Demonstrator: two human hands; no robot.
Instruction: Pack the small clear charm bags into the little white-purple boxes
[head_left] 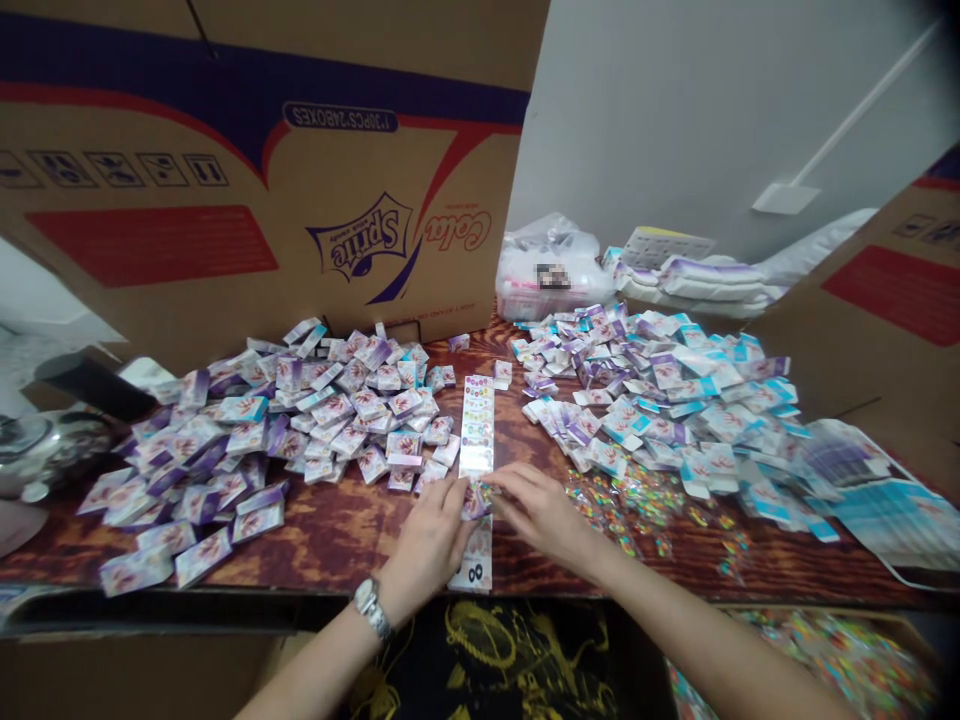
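In front of me my left hand [429, 535], with a watch at its wrist, is closed around a small purple-and-white printed box [474, 502]. The fingertips of my right hand [544, 512] are pinched together at the right end of this box; what they hold, if anything, is too small to make out. Beneath both hands lies a long strip of printed stickers [478, 425], running away from me. To the right of my right hand, small clear packets of coloured candy [637, 505] are scattered on the table.
Closed small boxes [330, 400] are heaped at left on the wooden table [330, 545]. More boxes, some with open flaps [675, 390], are piled at right beside flat stacked cartons [877, 500]. Large cardboard boxes [247, 200] stand behind; a plastic bag [551, 265] sits between. Below right are more candy packets [832, 660].
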